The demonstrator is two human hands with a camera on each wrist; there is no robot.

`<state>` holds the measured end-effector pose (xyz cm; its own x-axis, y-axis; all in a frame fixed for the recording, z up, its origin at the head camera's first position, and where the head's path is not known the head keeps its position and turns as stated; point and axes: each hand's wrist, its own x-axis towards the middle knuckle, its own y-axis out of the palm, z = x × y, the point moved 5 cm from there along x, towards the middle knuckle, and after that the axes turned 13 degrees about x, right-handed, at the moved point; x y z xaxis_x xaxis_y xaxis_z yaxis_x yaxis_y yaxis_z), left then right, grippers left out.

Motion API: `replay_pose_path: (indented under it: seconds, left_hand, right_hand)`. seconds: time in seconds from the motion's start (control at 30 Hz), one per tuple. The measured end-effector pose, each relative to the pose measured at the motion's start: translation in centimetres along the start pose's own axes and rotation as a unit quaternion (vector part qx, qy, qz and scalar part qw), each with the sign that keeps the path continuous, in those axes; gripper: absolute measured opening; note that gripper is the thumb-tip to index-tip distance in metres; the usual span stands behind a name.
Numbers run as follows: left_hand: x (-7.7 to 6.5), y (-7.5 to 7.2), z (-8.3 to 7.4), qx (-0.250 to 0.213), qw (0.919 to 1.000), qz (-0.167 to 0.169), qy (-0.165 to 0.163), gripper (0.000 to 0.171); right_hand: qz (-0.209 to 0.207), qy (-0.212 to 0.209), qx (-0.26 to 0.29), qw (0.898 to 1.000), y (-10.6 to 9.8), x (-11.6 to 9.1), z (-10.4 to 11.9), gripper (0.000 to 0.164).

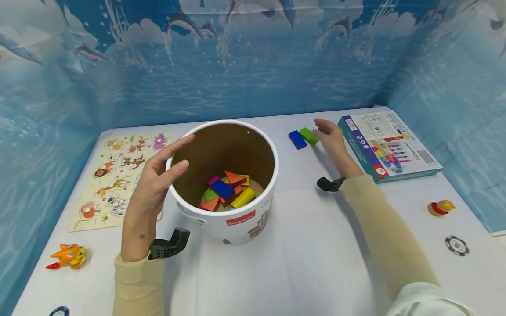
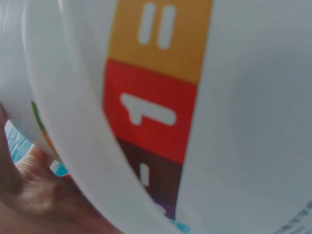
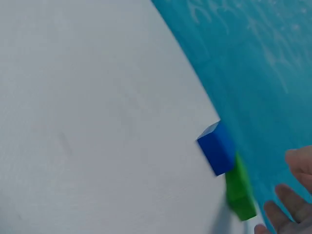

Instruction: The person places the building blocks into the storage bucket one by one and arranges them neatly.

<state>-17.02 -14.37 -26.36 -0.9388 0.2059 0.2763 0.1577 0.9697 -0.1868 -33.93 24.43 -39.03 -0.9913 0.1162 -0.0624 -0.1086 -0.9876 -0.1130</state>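
Note:
My left hand (image 1: pixel 152 184) is at the left rim of a large white bucket (image 1: pixel 237 228), its thumb and extended fingers lying over the edge. In the left wrist view that hand (image 2: pixel 44 195) shows beside the printed bucket wall (image 2: pixel 253 107). Inside the bucket lie colourful building blocks, among them a blue block (image 1: pixel 223 189) and a yellow cylinder (image 1: pixel 243 198). My right hand (image 1: pixel 334 142) hovers just right of a green block (image 1: pixel 309 136), fingers loosely bent around nothing. A blue block (image 1: pixel 297 139) lies beside the green one. In the right wrist view, its fingers (image 3: pixel 292 202) are apart.
An animal puzzle board (image 1: pixel 118 175) lies left of the bucket. A flat toy box (image 1: pixel 391 145) is at the right, beside my right forearm. Toward the edges are an orange toy figure (image 1: pixel 69 256), a small duck toy (image 1: pixel 440 207) and a round chip (image 1: pixel 457 245).

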Motion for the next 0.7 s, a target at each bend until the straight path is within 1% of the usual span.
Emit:
replay_pose_path:
  seconds: [0.1, 0.2, 0.27, 0.37, 0.47, 0.57, 0.7]
  left_hand:
    - [0.0, 0.0, 0.0, 0.000, 1.0000, -0.003, 0.000, 0.042]
    - [0.0, 0.0, 0.0, 0.001, 1.0000, -0.003, -0.002, 0.042]
    - [0.0, 0.0, 0.0, 0.001, 1.0000, -0.002, -0.002, 0.042]
    - [0.0, 0.0, -0.1, 0.001, 1.0000, -0.002, -0.002, 0.042]
    - [0.0, 0.0, -0.1, 0.001, 1.0000, -0.002, -0.002, 0.042]
    - [0.0, 0.0, 0.0, 0.002, 1.0000, -0.002, -0.004, 0.042]
    - [0.0, 0.0, 0.1, 0.004, 1.0000, -0.003, -0.004, 0.042]
  right_hand:
    - [0.010, -0.021, -0.080, 0.997, 0.0, 0.6, -1.7, 0.050]
    - [0.014, -0.052, -0.153, 0.987, 0.1, 0.8, -2.5, 0.054]
    - [0.007, -0.071, -0.177, 0.982, 0.0, 0.8, -2.6, 0.054]
    - [-0.008, -0.086, -0.179, 0.980, -0.1, 0.8, -2.7, 0.053]
    - [-0.021, -0.089, -0.173, 0.981, -0.2, 0.6, -2.7, 0.051]
    - [-0.028, -0.082, -0.164, 0.983, -0.5, 0.2, -2.7, 0.052]
    - [-0.032, -0.062, -0.142, 0.987, -0.9, -0.5, -2.5, 0.052]
